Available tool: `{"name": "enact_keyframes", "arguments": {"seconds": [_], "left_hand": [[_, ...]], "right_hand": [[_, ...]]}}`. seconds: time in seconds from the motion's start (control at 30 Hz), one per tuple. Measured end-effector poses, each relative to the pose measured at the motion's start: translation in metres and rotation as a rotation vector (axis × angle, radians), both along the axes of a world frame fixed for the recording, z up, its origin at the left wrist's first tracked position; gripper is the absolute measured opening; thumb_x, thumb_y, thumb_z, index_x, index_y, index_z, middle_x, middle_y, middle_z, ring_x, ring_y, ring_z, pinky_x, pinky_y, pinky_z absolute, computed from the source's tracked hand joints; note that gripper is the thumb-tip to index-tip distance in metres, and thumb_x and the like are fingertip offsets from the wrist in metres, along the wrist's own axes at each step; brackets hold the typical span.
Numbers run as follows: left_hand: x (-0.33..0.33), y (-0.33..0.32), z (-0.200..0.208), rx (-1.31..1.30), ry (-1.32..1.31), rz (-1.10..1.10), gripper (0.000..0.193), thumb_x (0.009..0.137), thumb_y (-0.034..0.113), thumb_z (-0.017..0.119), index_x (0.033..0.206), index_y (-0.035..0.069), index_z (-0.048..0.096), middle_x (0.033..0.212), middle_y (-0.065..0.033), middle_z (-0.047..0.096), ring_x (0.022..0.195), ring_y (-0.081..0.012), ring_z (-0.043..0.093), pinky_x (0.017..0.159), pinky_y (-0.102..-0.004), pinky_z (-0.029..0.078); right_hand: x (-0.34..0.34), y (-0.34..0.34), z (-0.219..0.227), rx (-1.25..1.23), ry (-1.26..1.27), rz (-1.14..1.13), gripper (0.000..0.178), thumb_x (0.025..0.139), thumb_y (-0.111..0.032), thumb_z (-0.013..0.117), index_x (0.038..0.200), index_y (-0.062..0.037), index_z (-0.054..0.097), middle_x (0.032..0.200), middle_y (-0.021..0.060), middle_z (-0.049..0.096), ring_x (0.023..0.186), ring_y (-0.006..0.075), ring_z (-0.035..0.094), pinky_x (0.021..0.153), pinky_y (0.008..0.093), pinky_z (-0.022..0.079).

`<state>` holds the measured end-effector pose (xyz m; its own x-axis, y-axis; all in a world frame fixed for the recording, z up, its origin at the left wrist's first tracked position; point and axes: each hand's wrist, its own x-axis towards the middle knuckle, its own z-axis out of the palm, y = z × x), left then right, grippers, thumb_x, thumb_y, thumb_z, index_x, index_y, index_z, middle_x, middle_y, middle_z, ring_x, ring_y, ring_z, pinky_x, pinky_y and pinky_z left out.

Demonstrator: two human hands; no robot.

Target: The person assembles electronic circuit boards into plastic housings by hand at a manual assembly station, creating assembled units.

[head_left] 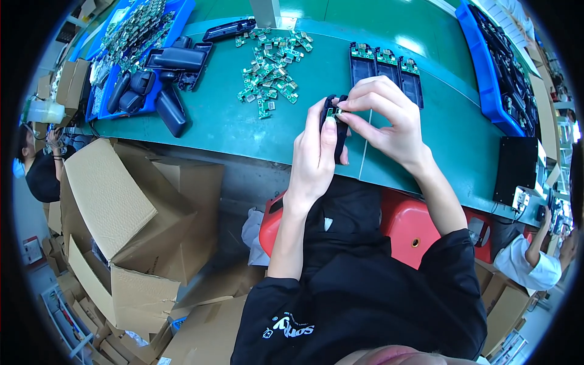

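My left hand [311, 157] is wrapped round a black plastic casing [340, 139], holding it above the near edge of the table. At the casing's upper end sits a small green circuit board [331, 112], with my left thumb against it. My right hand [392, 118] pinches at that board with thumb and forefinger; the fingertips partly hide it. Just beyond my hands, three black casing halves [363, 68] lie side by side, each with a green board at its far end. Left of them spreads a loose pile of small green circuit boards [271, 70].
A blue bin [182, 15] of boards stands far left, with black casings [171, 111] around it. At right are a blue bin [486, 91] of black parts and a black box [516, 170]. A large open carton [109, 194] stands left; co-workers sit at both sides.
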<state>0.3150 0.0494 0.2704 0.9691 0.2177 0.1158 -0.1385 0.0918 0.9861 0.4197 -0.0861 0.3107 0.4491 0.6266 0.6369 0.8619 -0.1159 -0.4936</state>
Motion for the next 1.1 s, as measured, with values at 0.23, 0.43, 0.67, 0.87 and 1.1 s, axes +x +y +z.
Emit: {"name": "enact_keyframes", "arguments": {"seconds": [0.23,0.43,0.67,0.87,1.1], "left_hand": [[0.000,0.001,0.001,0.020,0.030,0.000,0.041,0.108,0.026,0.037,0.138,-0.001,0.042,0.081,-0.0076,0.063,0.056,-0.0111,0.059,0.051,-0.0279,0.048],[0.000,0.004,0.001,-0.181,0.029,-0.028,0.039,0.109,0.028,0.033,0.134,0.000,0.044,0.083,-0.0086,0.062,0.055,-0.0114,0.058,0.050,-0.0259,0.048],[0.000,0.008,0.001,-0.316,0.006,-0.055,0.037,0.110,0.028,0.031,0.132,0.001,0.045,0.083,-0.0087,0.060,0.054,-0.0115,0.058,0.050,-0.0243,0.048],[-0.002,0.008,0.000,-0.293,0.011,-0.074,0.038,0.110,0.028,0.031,0.131,0.001,0.045,0.083,-0.0087,0.061,0.054,-0.0113,0.057,0.050,-0.0245,0.047],[-0.001,0.012,-0.001,-0.259,0.018,-0.092,0.038,0.110,0.028,0.031,0.132,0.000,0.046,0.083,-0.0088,0.061,0.054,-0.0111,0.057,0.050,-0.0246,0.047]], "right_hand": [[-0.001,-0.001,-0.002,0.001,0.018,-0.006,0.022,0.071,-0.002,0.083,0.090,-0.0029,0.072,0.094,0.0080,0.067,0.090,0.0224,0.066,0.078,0.0331,0.054],[0.001,-0.002,-0.005,0.062,0.522,0.095,0.035,0.085,-0.003,0.073,0.119,-0.0030,0.066,0.115,0.0089,0.068,0.106,0.0223,0.066,0.092,0.0335,0.053],[-0.003,-0.001,-0.005,-0.037,0.893,0.221,0.045,0.092,-0.004,0.064,0.137,-0.0025,0.055,0.127,0.0114,0.065,0.113,0.0190,0.064,0.099,0.0327,0.051],[-0.001,-0.004,-0.005,-0.026,1.130,0.247,0.044,0.090,-0.001,0.067,0.133,0.0011,0.057,0.114,0.0130,0.070,0.095,0.0142,0.069,0.086,0.0291,0.056],[-0.006,-0.003,-0.006,-0.032,1.047,0.179,0.044,0.089,0.000,0.069,0.131,0.0028,0.058,0.097,0.0095,0.074,0.079,0.0122,0.069,0.078,0.0261,0.056]]}}
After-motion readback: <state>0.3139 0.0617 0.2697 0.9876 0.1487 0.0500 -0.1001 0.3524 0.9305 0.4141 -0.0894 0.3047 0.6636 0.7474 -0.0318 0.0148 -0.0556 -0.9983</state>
